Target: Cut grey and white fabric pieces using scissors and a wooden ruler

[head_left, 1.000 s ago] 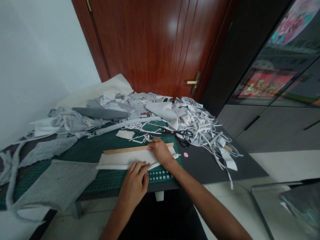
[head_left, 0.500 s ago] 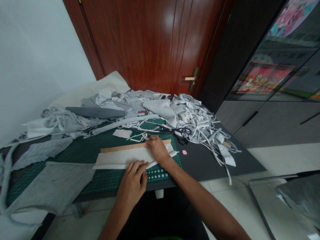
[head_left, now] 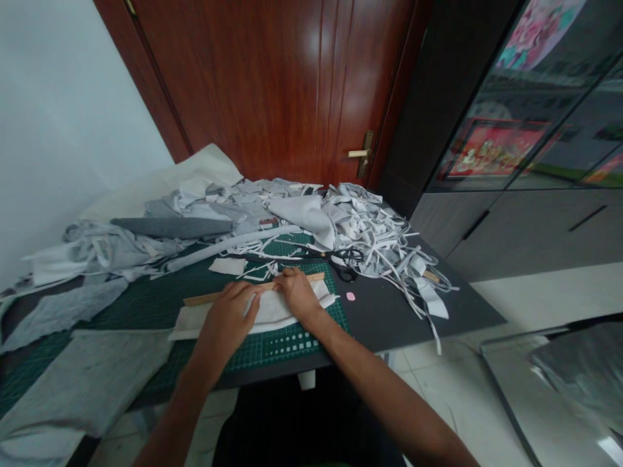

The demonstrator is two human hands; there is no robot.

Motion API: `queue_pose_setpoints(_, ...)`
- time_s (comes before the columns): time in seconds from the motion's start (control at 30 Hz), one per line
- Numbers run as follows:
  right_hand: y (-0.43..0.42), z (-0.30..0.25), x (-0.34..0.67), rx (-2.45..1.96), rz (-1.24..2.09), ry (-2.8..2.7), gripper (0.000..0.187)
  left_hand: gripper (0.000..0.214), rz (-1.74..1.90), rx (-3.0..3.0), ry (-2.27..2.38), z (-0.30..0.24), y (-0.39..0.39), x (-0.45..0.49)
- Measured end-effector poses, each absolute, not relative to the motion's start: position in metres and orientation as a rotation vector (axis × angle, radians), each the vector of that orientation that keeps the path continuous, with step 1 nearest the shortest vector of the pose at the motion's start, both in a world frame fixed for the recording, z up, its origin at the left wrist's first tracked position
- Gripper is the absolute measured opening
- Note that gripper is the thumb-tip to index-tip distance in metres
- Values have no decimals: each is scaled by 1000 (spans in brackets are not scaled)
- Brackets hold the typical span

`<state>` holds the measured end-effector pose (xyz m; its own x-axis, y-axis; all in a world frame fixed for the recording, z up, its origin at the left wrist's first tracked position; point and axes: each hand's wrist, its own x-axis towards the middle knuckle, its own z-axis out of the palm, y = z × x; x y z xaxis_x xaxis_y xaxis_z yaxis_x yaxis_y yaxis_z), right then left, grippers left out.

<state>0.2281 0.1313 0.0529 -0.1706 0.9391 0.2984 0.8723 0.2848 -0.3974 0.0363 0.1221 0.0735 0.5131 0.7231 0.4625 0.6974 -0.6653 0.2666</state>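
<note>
A white fabric strip (head_left: 282, 316) lies on the green cutting mat (head_left: 287, 353), humped up between my two hands. My left hand (head_left: 224, 324) presses on its left part, fingers curled into the cloth. My right hand (head_left: 296, 297) rests on its far edge, right beside a wooden ruler (head_left: 296, 283). Much of the ruler is hidden behind my fingers and the cloth. Black-handled scissors (head_left: 346, 261) lie beyond my right hand, at the foot of a heap of white and grey fabric scraps (head_left: 363, 233).
Large grey cloth pieces (head_left: 82, 379) cover the mat's left side. A small pink scrap (head_left: 350, 296) lies on the dark table (head_left: 389, 318), whose front edge runs below the mat. A wooden door stands behind the table, with a glass-fronted cabinet to the right.
My left hand has moved up and right onto the strip, nearer my right hand. The strip, flat before, now humps between them. The view has tilted slightly.
</note>
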Motion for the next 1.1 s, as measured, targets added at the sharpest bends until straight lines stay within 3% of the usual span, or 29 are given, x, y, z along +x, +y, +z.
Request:
queue_pose_setpoints(0.2,134,50,229,-1597,199,-2070,22,31,724,2617,982,66,187,40)
queue_pose_setpoints(0.57,138,46,230,-1565,215,-2057,26,44,725,2626,1007,57,191,35)
queue_pose_setpoints(1.1,134,50,260,-1612,267,-1973,18,23,727,2666,1196,46,189,45)
